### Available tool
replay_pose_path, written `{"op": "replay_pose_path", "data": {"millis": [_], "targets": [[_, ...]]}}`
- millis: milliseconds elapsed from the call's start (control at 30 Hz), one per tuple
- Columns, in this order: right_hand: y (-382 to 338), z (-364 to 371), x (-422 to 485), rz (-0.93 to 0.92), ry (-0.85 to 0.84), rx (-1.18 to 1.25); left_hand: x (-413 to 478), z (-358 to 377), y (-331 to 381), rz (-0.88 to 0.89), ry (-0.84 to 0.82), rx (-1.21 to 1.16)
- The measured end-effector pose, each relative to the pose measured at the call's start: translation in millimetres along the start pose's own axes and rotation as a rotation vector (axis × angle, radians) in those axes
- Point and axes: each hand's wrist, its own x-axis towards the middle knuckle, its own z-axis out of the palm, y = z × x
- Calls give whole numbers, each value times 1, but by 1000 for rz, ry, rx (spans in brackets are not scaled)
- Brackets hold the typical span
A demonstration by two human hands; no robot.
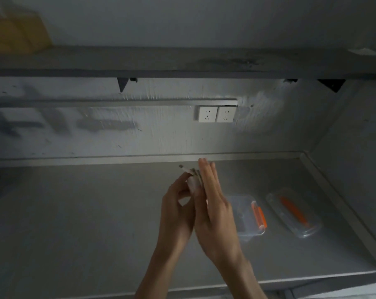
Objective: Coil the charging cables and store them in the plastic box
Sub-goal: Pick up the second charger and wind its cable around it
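White cable, where was it? asked the first.

Up off the counter, between the two hands, said the second; bunched in loops, one end poking out up and to the left; the frame was blurred, so I could not count the turns.

And the grip?

The left hand had fingers and thumb curled, pinching the bundle; the right hand was flat, fingers straight, laid against the loops; whether they went round those fingers I could not tell.

The box?

On the counter just right of the hands, open, orange latch on its right side; its lid lay apart, further right.

What could have gone wrong?

To my mind the coil was not yet secured; had the pinch slackened, the stiff loops would likely have sprung open; the loose end might have caught on the rim going in; a bundle too wide would have ridden up and fouled the lid.
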Motion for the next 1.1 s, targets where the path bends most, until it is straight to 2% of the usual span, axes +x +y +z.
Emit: {"op": "replay_pose_path", "data": {"millis": [100,233,300,400,467,600,700,767,833,933,1000,1100], "targets": [[12,3,10,-18,1,0,-2,-2,-8,18,40,66],[22,8,19,-105,-59,-117,1,-12,-20,64,62,287],[23,5,26,-117,-69,-93,2,-17,-22,55,38,298],[22,-7,41,56,-73,81,-1,-17,-20,-28,-58,223],[22,-18,51,147,-21,213,-6,-15,-21,-70,-143,256],[27,-41,61,182,33,301,-20,-10,-20,-165,-272,220],[36,-48,60,225,66,367,-21,-8,-14,-158,-314,189],[46,-55,58,337,92,440,-22,-7,-9,-196,-388,80],[58,-61,51,500,46,627,-22,-10,-5,-267,-433,-78],[76,-65,29,647,-6,858,-16,-15,-8,-351,-395,-244],[83,-62,13,681,-8,958,-14,-14,-10,-423,-398,-427],[88,-59,-7,618,-71,1019,-10,-12,-7,-547,-394,-728]]}}
